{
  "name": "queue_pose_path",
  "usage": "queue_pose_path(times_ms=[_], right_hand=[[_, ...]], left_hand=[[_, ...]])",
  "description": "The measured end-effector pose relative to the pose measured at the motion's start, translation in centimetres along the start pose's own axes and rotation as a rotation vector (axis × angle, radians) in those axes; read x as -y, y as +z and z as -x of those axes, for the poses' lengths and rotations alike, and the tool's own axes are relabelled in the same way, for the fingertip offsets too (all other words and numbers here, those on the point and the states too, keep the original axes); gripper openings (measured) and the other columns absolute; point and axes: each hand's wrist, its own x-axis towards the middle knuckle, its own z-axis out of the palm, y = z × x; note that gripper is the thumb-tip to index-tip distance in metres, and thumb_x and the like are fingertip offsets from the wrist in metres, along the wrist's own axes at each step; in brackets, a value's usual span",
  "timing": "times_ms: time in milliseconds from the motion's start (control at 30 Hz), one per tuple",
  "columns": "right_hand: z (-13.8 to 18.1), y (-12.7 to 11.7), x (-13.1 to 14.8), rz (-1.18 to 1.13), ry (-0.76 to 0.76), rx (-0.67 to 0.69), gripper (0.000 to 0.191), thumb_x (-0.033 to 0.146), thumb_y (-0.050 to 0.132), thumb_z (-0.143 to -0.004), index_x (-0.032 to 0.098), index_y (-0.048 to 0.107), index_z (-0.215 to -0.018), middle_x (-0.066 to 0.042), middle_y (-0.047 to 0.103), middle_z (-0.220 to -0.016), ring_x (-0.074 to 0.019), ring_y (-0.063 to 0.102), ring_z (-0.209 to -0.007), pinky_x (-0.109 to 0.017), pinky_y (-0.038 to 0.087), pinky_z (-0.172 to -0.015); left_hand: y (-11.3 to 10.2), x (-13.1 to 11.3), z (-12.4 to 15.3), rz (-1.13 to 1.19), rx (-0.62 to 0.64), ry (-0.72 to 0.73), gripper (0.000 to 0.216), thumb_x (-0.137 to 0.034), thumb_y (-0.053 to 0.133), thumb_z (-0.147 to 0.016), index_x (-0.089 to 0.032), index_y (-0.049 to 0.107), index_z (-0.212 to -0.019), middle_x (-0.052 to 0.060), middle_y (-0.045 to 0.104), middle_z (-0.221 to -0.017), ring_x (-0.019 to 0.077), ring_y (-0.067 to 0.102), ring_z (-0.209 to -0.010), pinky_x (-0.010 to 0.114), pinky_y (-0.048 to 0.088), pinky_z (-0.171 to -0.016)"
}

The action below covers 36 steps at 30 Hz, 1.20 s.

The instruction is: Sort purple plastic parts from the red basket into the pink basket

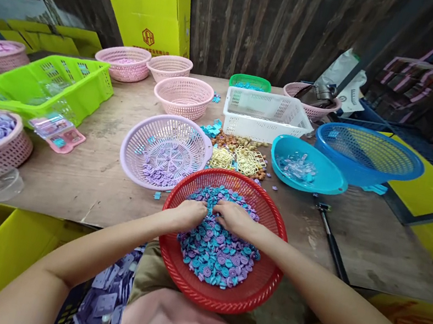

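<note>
A red basket point(262, 282) rests tilted between my lap and the table edge. It holds many small round plastic pieces point(221, 252), blue and purple mixed together. Both of my hands are down among these pieces, close to each other. My left hand point(191, 215) is closed with its fingertips at the pieces; what it pinches is hidden. My right hand point(234, 218) has its fingers curled inward, and I cannot make out what lies under them. Just beyond the red rim stands a lilac basket point(132, 141) with small purple pieces at its bottom.
Loose yellow and brown pieces point(242, 158) lie behind the red basket. A teal basin point(333, 185) with clear parts and a black-handled hammer point(334, 244) are at right. Left stand a green crate point(100, 80) and a pink basket point(20, 149) of purple parts. A white basket point(264, 131) stands behind.
</note>
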Motion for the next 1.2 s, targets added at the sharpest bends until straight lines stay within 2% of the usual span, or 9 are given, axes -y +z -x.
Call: queue_pose_path(times_ms=[167, 267, 400, 500, 600, 800, 1000, 1100, 1200], right_hand=[[-1.3, 1.4, 0.8, -0.004, 0.011, 0.012, 0.016, 0.019, 0.049, -0.084, 0.017, 0.062, -0.093, -0.007, 0.062, -0.103, -0.0198, 0.06, -0.089, -0.026, 0.038, -0.068], [-1.3, 1.3, 0.5, -0.01, 0.04, 0.006, 0.019, 0.016, 0.044, -0.085, 0.015, 0.063, -0.089, -0.009, 0.063, -0.099, -0.02, 0.059, -0.09, -0.026, 0.038, -0.07], [-0.9, 0.8, 0.2, -0.009, 0.112, -0.026, 0.023, 0.012, 0.044, -0.083, 0.012, 0.059, -0.1, -0.012, 0.06, -0.105, -0.0215, 0.058, -0.092, -0.027, 0.038, -0.071], [-1.0, 1.0, 0.4, -0.068, 0.017, -0.047, 0.029, 0.01, 0.05, -0.078, 0.017, 0.058, -0.106, -0.009, 0.057, -0.109, -0.0202, 0.057, -0.093, -0.026, 0.038, -0.072], [-1.4, 1.5, 0.7, -0.153, -0.086, -0.036, 0.026, 0.01, 0.052, -0.077, 0.018, 0.063, -0.098, -0.007, 0.059, -0.1, -0.0204, 0.057, -0.09, -0.027, 0.038, -0.07], [-2.2, 2.2, 1.0, -0.219, -0.079, -0.066, 0.022, 0.006, 0.05, -0.077, 0.016, 0.067, -0.086, -0.008, 0.062, -0.095, -0.0184, 0.057, -0.082, -0.026, 0.036, -0.067], [-1.3, 1.6, 0.1, -0.346, -0.015, -0.175, 0.016, 0.006, 0.05, -0.079, 0.013, 0.063, -0.086, -0.002, 0.061, -0.073, -0.0118, 0.054, -0.069, -0.021, 0.037, -0.065], [-0.6, 1.3, -0.7, -0.398, 0.039, -0.246, 0.018, 0.004, 0.05, -0.078, 0.011, 0.061, -0.09, -0.003, 0.061, -0.076, -0.012, 0.053, -0.07, -0.022, 0.038, -0.065], [-0.4, 1.6, -1.0, -0.377, 0.027, -0.245, 0.019, 0.001, 0.053, -0.074, 0.012, 0.062, -0.086, -0.006, 0.062, -0.083, -0.0144, 0.054, -0.077, -0.024, 0.039, -0.071]], left_hand=[[-0.6, 1.2, 1.6, -0.017, 0.095, 0.041, 0.022, -0.013, 0.049, -0.078, -0.013, 0.069, -0.086, 0.012, 0.069, -0.097, 0.0263, 0.064, -0.094, 0.034, 0.051, -0.081], [-0.6, 2.0, 2.3, -0.007, 0.108, 0.01, 0.02, -0.014, 0.051, -0.075, -0.014, 0.07, -0.084, 0.011, 0.069, -0.093, 0.0263, 0.065, -0.091, 0.033, 0.052, -0.078], [-0.5, 1.8, 1.8, 0.027, 0.039, -0.033, 0.026, -0.015, 0.048, -0.079, -0.017, 0.066, -0.097, 0.01, 0.067, -0.103, 0.0242, 0.062, -0.1, 0.032, 0.05, -0.084], [-0.5, 1.0, 0.9, 0.039, 0.011, -0.076, 0.028, -0.012, 0.044, -0.08, -0.013, 0.066, -0.098, 0.013, 0.067, -0.102, 0.025, 0.062, -0.1, 0.033, 0.051, -0.084], [-0.4, 0.5, 0.3, 0.053, 0.002, -0.114, 0.029, -0.011, 0.042, -0.08, -0.009, 0.066, -0.096, 0.017, 0.068, -0.098, 0.0274, 0.063, -0.097, 0.035, 0.052, -0.081], [-0.1, 1.1, 0.7, 0.131, -0.014, -0.147, 0.027, -0.01, 0.044, -0.076, -0.01, 0.069, -0.086, 0.018, 0.07, -0.091, 0.03, 0.065, -0.091, 0.037, 0.052, -0.075], [0.4, 1.7, 1.1, 0.292, -0.129, -0.139, 0.03, -0.015, 0.049, -0.076, -0.015, 0.069, -0.098, 0.01, 0.072, -0.09, 0.0208, 0.066, -0.085, 0.027, 0.049, -0.077], [0.7, 1.5, 0.8, 0.361, -0.16, -0.12, 0.03, -0.016, 0.051, -0.075, -0.015, 0.069, -0.099, 0.008, 0.072, -0.09, 0.0178, 0.066, -0.083, 0.024, 0.048, -0.077], [0.9, 1.2, 0.3, 0.385, -0.175, -0.135, 0.029, -0.014, 0.05, -0.072, -0.016, 0.071, -0.093, 0.01, 0.073, -0.089, 0.0217, 0.066, -0.086, 0.028, 0.048, -0.077]])
